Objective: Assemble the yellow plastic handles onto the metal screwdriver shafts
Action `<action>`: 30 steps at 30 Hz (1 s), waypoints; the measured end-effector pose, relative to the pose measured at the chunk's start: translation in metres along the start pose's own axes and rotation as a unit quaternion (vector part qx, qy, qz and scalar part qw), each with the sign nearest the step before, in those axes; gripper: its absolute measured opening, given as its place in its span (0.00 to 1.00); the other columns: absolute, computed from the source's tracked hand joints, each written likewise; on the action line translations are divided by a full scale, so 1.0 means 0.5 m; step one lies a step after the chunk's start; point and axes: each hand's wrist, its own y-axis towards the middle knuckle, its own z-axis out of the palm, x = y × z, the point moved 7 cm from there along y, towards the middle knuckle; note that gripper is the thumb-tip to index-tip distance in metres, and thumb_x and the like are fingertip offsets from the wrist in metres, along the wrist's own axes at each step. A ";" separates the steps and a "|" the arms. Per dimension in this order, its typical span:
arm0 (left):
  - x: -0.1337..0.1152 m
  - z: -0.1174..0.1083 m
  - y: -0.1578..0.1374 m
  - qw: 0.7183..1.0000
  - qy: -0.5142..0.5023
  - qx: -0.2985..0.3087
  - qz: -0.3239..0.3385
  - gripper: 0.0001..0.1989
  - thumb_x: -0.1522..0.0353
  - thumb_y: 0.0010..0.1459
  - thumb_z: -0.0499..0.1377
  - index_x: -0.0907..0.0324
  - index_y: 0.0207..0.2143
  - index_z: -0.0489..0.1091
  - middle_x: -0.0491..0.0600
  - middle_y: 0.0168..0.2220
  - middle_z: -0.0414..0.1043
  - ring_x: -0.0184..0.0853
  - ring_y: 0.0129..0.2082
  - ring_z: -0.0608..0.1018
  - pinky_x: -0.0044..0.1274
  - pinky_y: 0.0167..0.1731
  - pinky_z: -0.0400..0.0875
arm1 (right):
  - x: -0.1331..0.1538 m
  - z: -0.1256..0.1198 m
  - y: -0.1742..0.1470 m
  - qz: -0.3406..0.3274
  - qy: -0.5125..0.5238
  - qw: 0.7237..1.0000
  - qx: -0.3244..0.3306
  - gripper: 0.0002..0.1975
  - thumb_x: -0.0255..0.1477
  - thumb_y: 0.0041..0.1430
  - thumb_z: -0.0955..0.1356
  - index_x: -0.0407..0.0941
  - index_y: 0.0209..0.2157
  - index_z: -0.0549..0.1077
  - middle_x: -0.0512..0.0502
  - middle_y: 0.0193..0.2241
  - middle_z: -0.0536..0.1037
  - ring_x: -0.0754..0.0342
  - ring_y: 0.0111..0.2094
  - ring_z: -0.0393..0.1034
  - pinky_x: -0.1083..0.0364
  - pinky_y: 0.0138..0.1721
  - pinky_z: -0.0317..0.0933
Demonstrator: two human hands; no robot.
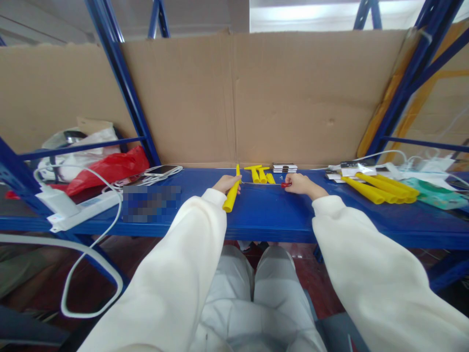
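My left hand (226, 184) is closed round a yellow tapered plastic tube (230, 196), held with its wide end toward me. In my right hand (297, 184) is the red handle of a screwdriver (285, 185). Its thin shaft runs left to the tube at my left fingers; whether the tip touches or enters it, I cannot tell. Just behind the shaft lie several short yellow plastic pieces (263, 174), one with a T-shaped top. A small stack of white and black packets (284, 167) sits at the back, behind my right hand.
Several yellow tapered tubes (381, 188) lie at the right beside a green packet (441, 193). At the left are a white power strip (86, 210), a phone (160, 170) with cables and a red bag (110, 168). A cardboard panel (286, 98) backs the blue shelf (271, 215).
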 end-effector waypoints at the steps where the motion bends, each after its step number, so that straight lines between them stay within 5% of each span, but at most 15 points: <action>1: 0.000 0.000 0.000 1.000 -0.001 -0.001 0.000 0.14 0.69 0.69 0.56 0.62 0.27 0.69 0.44 0.14 0.67 0.29 0.13 0.70 0.19 0.18 0.64 | 0.001 -0.001 0.000 -0.002 0.001 1.000 -0.001 0.08 0.28 0.51 0.70 0.47 0.35 0.75 0.45 0.37 0.82 0.48 0.39 0.76 0.56 0.35 0.59; 16: 0.007 -0.012 0.012 0.999 -0.026 -0.045 -0.013 0.10 0.70 0.68 0.56 0.68 0.38 0.74 0.43 0.12 0.65 0.31 0.13 0.70 0.20 0.18 0.65 | -0.004 0.013 0.013 -0.040 0.039 0.998 -0.008 0.08 0.27 0.48 0.71 0.47 0.34 0.75 0.48 0.31 0.81 0.52 0.32 0.73 0.57 0.33 0.59; 30: 0.004 -0.009 0.005 0.999 -0.025 -0.034 -0.019 0.10 0.69 0.68 0.56 0.68 0.40 0.74 0.43 0.13 0.65 0.29 0.12 0.70 0.19 0.17 0.64 | -0.027 0.031 0.024 -0.103 0.182 0.976 0.067 0.06 0.29 0.47 0.74 0.46 0.29 0.75 0.50 0.27 0.79 0.52 0.31 0.73 0.56 0.35 0.67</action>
